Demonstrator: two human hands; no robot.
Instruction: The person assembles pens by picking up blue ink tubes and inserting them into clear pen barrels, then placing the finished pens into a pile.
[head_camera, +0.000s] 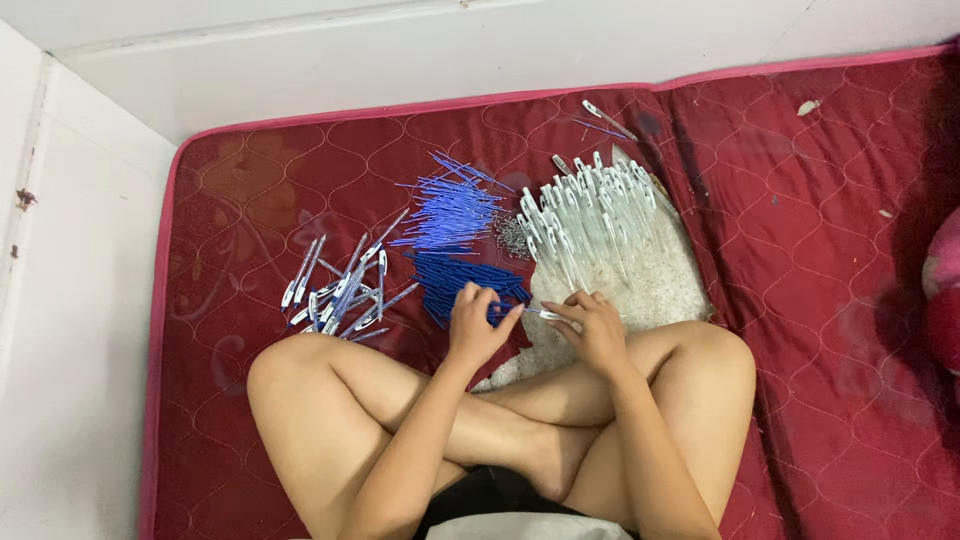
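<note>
I sit cross-legged on a dark red quilted mattress (800, 300). My left hand (478, 325) pinches a thin blue pen piece at its fingertips. Close beside it, my right hand (592, 325) holds a clear pen barrel (547, 314), its tip pointing toward the left hand. Just beyond my hands lies a pile of dark blue pen parts (460, 280). Further back rest thin blue refills (450, 212) and a heap of clear pen barrels (590, 220).
Several finished blue-and-clear pens (345, 290) lie scattered at the left. A small heap of tiny metal parts (512, 236) sits between the piles. White walls (80, 300) border the mattress at the left and back. A pink object (943, 300) is at the right edge.
</note>
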